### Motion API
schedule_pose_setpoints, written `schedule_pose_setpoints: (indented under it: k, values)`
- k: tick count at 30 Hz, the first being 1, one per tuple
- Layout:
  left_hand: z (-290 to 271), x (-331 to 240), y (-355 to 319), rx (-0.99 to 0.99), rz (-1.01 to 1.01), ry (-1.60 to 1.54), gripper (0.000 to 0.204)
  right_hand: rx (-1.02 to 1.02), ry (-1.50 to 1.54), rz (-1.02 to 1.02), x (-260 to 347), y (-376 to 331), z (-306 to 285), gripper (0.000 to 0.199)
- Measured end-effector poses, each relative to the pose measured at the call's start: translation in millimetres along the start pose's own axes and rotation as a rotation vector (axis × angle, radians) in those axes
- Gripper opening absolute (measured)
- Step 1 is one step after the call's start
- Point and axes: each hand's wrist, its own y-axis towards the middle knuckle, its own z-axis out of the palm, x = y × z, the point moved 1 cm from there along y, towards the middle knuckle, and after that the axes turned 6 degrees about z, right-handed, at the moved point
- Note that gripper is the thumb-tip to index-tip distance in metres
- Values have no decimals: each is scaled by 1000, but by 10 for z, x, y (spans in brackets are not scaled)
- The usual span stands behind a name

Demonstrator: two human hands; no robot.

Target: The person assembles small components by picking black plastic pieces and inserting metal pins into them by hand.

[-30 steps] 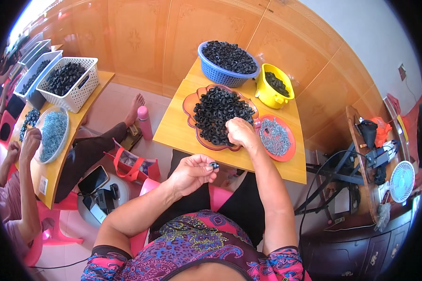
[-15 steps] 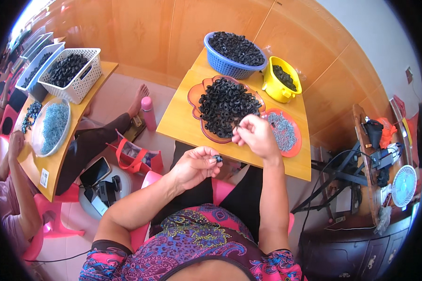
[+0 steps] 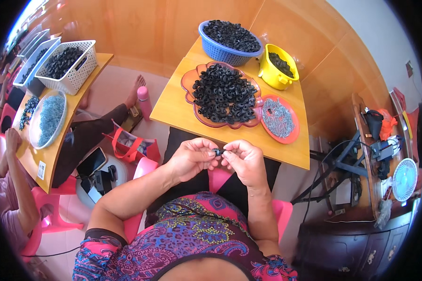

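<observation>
In front of my lap, above the table's near edge, my two hands meet. My left hand (image 3: 192, 160) is closed, pinching a small black ribbed plastic part (image 3: 217, 151) between thumb and fingers. Against the other side of that part, my right hand (image 3: 246, 164) is closed too, with a small dark piece between its fingertips, mostly hidden. Beyond them, a scalloped orange-brown tray (image 3: 188, 84) holds a heap of black ring-like parts (image 3: 225, 93). Beside it, a round orange-red plate (image 3: 286, 138) carries thin silvery metal pieces (image 3: 277, 119).
On the table (image 3: 171, 110) stand a blue basket (image 3: 220, 52) and a yellow container (image 3: 272, 77), both with black parts. A person's arm (image 3: 21, 182) rests by another table at left with a white basket (image 3: 79, 70). A pink bottle (image 3: 144, 100) and red bag (image 3: 150, 150) stand between.
My right hand has moved from the black heap's near edge down and left to meet my left hand at the small black part. The view has shifted slightly.
</observation>
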Motion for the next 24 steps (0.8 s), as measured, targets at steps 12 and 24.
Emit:
schedule_pose_setpoints:
  k: [12,24]
  values:
    - [94,9,-42,-30,28,28,10,-9,-7,37,-95,44,-69,6]
    - [155,10,-82,-141,178,630,11,95,-119,52,-132,51,-92,3]
